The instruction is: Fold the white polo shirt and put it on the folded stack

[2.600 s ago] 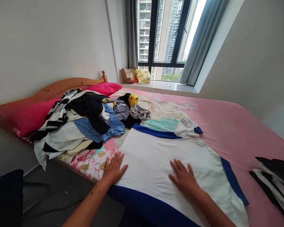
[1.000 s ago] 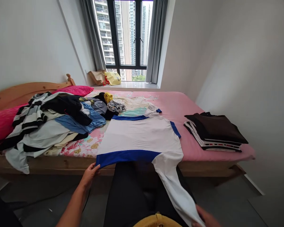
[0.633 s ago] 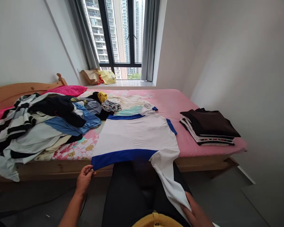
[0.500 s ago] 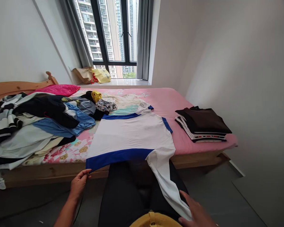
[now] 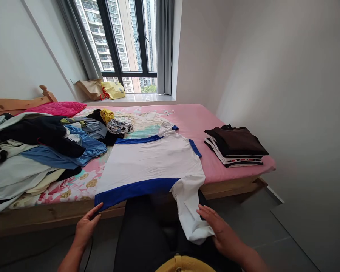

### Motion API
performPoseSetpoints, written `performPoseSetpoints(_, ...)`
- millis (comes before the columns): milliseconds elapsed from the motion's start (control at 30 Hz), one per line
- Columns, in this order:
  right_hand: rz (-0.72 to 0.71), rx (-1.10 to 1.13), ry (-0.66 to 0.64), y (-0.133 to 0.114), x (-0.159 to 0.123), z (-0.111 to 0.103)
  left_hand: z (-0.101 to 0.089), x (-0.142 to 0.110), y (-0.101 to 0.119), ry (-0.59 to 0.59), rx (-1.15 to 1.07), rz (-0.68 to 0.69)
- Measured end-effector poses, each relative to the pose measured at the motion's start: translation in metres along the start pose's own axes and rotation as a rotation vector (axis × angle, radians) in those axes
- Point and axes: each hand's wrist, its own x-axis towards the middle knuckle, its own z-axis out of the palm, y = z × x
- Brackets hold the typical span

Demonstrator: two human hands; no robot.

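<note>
A white long-sleeved shirt [image 5: 147, 158] with blue side panels lies spread over the bed, its near edge overhanging the front. At the shirt's lower left corner, my left hand [image 5: 86, 226] touches the blue hem with an outstretched index finger; the thumb is apart, below the cloth. My right hand [image 5: 222, 230] grips the near sleeve [image 5: 188, 211] toward its end, fingers laid along the fabric and thumb hidden. That sleeve hangs over my dark-clad legs [image 5: 141, 234] and is bent up in a fold beside the hand. The far sleeve lies away from me on the bed.
A loose heap of clothes [image 5: 45, 151] covers the bed's left side, near a bright pink pillow [image 5: 56, 108]. Folded dark and white garments [image 5: 238, 141] are stacked at the right. Bags [image 5: 113, 90] rest on the windowsill. A wooden bed rail [image 5: 56, 215] runs along the front.
My right hand has moved up and left, bringing the sleeve end into a fold. My left thumb and index finger have parted at the hem. The view has shifted slightly right.
</note>
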Motion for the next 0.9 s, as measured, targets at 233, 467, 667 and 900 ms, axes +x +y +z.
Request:
performPoseSetpoints(233,-0.055,-0.134,-0.306,0.010,0.034,0.016,0.001,0.007,-0.001,-0.012,0.077,-0.004)
performPoseSetpoints(467,0.159,-0.240,-0.184,0.013,0.054,0.026,0.004,0.019,-0.016,0.070,0.236,0.228)
performPoseSetpoints(667,0.130,-0.029,0.027,0.002,0.046,0.000,0.000,0.014,-0.016,0.200,0.258,0.477)
performPoseSetpoints(900,-0.048,0.067,0.205,-0.009,0.053,-0.057,-0.006,0.017,0.013,0.233,0.112,0.533)
